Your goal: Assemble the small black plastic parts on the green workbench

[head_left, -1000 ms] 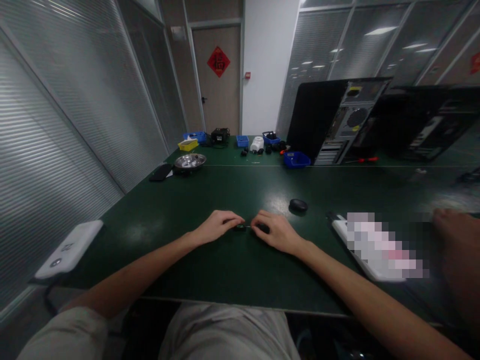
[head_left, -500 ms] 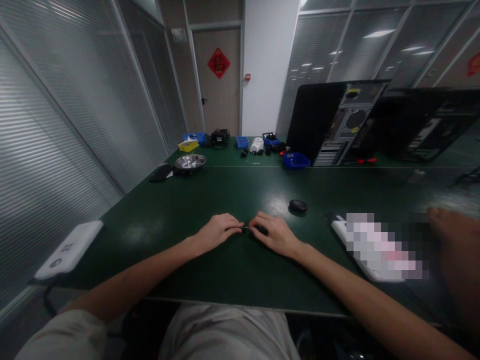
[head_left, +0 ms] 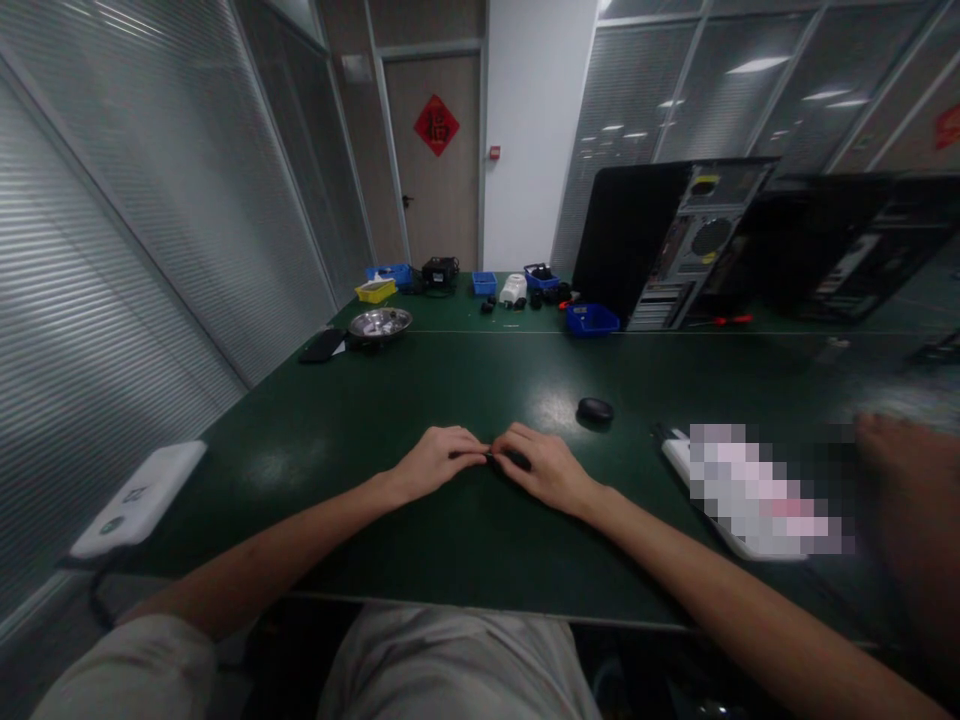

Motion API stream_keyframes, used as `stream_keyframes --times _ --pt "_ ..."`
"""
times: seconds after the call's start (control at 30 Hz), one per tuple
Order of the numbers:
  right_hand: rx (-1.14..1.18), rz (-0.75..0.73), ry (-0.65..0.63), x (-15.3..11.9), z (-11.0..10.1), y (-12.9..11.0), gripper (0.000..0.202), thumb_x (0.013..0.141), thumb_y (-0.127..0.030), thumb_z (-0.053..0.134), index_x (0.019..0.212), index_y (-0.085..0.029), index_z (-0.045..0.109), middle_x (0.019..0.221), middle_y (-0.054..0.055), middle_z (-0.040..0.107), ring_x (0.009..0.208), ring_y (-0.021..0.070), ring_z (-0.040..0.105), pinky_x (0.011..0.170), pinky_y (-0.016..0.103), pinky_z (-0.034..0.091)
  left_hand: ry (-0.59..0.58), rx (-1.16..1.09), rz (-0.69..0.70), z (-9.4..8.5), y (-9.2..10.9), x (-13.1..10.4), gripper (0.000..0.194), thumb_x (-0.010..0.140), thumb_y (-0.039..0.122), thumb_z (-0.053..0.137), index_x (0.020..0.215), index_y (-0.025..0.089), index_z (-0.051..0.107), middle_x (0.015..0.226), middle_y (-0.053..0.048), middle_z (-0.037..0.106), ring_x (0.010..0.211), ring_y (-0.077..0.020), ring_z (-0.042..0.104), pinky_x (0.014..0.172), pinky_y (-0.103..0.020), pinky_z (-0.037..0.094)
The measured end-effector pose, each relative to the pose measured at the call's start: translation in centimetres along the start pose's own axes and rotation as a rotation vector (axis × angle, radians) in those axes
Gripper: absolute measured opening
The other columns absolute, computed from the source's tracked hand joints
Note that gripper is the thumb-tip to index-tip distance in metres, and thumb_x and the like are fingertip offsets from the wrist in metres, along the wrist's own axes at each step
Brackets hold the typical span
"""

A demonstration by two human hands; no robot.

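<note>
My left hand [head_left: 442, 458] is closed in a pinch, its fingertips meeting those of my right hand above the table. My right hand [head_left: 544, 465] is also pinched closed, with a small dark object [head_left: 517, 459] partly showing under its fingers. Only a thin sliver of something shows between the two sets of fingertips, too small to name. A black computer mouse [head_left: 595, 410] lies on the green table [head_left: 420, 555], just beyond my right hand.
At the right, another person's blurred hand [head_left: 896, 470] is near a white device [head_left: 679, 455] with a pixelated top. A white flat box [head_left: 142, 500] lies left. Farther back are a metal dish [head_left: 360, 325], a blue bin [head_left: 592, 320] and a computer tower [head_left: 630, 230].
My fingertips have come closer together, narrowing the gap where the thin piece showed. My right hand has shifted slightly left. The rest stays about the same.
</note>
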State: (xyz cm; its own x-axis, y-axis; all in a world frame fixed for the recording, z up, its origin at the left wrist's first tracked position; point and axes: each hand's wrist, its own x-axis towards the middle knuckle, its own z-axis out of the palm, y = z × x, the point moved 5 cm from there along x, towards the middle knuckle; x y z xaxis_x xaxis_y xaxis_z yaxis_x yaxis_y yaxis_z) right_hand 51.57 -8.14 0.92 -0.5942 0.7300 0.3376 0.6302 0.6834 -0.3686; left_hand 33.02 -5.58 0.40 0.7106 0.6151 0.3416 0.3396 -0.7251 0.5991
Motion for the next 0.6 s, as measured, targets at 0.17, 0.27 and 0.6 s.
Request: stream_keyframes --times 0.17,0.27,0.6 --pt "-0.015 -0.018 -0.004 0.0 0.1 0.0 0.023 0.105 -0.033 0.05 0.12 -0.026 0.067 0.11 0.005 0.067 0.088 0.0164 0.065 0.076 0.028 0.049 -0.005 -0.011 -0.034 0.0 0.0 0.2 0.022 0.1 0.033 0.065 0.112 0.023 0.08 0.111 -0.007 0.074 0.103 -0.021 0.068 0.094 -0.033 0.053" --pt "-0.023 -0.027 0.007 0.0 0.0 0.1 0.024 0.106 -0.034 0.05 0.119 -0.026 0.068 0.109 0.005 0.067 0.088 0.0165 0.065 0.076 0.028 0.049 -0.013 -0.023 -0.04 -0.1 -0.1 0.1 0.024 0.1 0.034 0.064 0.116 0.023 0.079 0.111 -0.007 0.073 0.103 -0.0205 0.067 0.093 -0.032 0.052" --pt "-0.116 -0.022 -0.045 0.0 -0.5 1.2 0.024 0.105 -0.032 0.05 0.12 -0.027 0.068 0.111 0.004 0.066 0.08 0.0149 0.063 0.07 0.028 0.044 -0.05 0.075 -0.031 -0.7 -0.4 -0.4 0.033 0.101 0.033 0.062 0.132 0.024 0.071 0.116 -0.008 0.072 0.11 -0.022 0.063 0.097 -0.035 0.049"
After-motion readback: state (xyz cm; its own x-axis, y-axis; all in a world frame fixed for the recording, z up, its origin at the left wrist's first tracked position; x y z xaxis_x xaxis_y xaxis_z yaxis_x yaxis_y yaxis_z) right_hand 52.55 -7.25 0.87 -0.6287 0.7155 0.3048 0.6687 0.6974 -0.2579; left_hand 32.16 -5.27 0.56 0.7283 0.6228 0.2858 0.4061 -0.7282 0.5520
